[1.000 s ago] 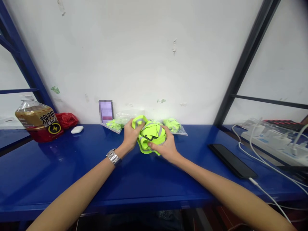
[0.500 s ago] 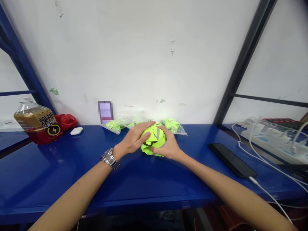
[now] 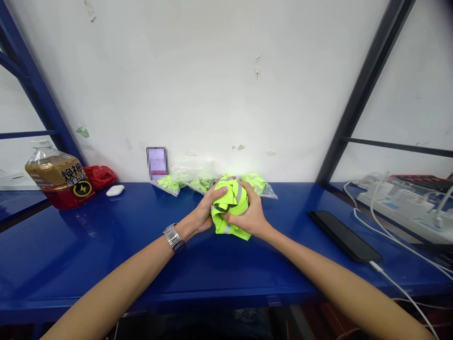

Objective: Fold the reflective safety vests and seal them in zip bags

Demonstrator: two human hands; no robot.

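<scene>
Between my two hands is a bundled neon-yellow reflective vest (image 3: pixel 231 203) with grey stripes and a dark edging, held above the blue table. My left hand (image 3: pixel 205 208), with a metal watch at the wrist, grips the bundle's left side, thumb on top. From the right, my right hand (image 3: pixel 253 212) wraps round it, thumb pressed on the front; its other fingers are partly hidden behind the cloth. A loose flap of the vest hangs below. Behind it, along the wall, lie clear plastic bags (image 3: pixel 201 185) with similar neon cloth inside.
On the left stand a large drink bottle (image 3: pixel 58 177), a red plastic bag (image 3: pixel 101 176) and a white earphone case (image 3: pixel 115 190). A phone-like screen (image 3: pixel 157 162) leans on the wall. To the right lie a black phone (image 3: pixel 345 236) on a white cable and power strips (image 3: pixel 406 200).
My left hand has shifted from the bundle's top down to its left side. The vest has moved slightly right and loosened, with a flap now hanging lower.
</scene>
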